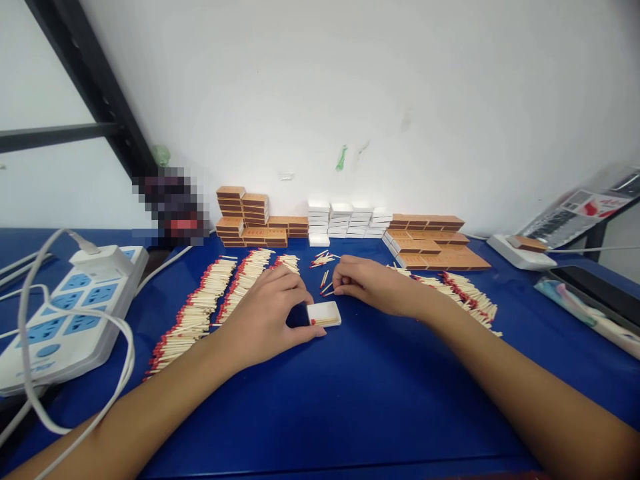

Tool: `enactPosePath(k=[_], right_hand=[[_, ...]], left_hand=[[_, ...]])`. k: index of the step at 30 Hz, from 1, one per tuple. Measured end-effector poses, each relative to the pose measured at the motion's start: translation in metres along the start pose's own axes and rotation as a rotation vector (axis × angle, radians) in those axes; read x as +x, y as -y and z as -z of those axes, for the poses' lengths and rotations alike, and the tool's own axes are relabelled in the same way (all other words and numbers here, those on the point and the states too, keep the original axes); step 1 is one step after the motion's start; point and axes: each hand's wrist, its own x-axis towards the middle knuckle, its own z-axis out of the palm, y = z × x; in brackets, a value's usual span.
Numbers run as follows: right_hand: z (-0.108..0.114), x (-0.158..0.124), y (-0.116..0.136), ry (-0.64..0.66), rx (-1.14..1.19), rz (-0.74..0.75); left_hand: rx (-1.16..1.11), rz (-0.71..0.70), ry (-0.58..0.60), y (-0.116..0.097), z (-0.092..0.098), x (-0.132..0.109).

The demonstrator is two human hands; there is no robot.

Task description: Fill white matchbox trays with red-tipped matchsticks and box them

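Note:
My left hand [273, 307] is closed around the left end of a small white matchbox tray [327, 309], thumb along its near side and fingers at the far side. A few matches lie along the near wall inside the tray. Just beyond it, my right hand [365, 283] pinches a match [327, 293] between thumb and fingertips, its red head pointing left. Loose matches [323, 259] lie in a small heap behind, with a couple more by my fingertips. Long rows of red-headed matches [187, 320] spread to the left, and another pile [470, 297] lies partly behind my right forearm.
Brown matchboxes [255, 210] are stacked by the wall at left, with more brown boxes [430, 243] at right and white trays [340, 217] between. A power strip [70, 307] with cables occupies the left side. A phone [600, 293] and a white charger-like block [517, 253] are right.

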Motion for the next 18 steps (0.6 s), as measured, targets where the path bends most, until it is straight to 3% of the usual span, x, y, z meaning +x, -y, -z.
enactPosePath(k=[18], right_hand=[[-0.002,0.001,0.015,-0.045,0.030,-0.033]], left_hand=[[0.059,0.042,-0.060,0.002,0.001,0.000]])
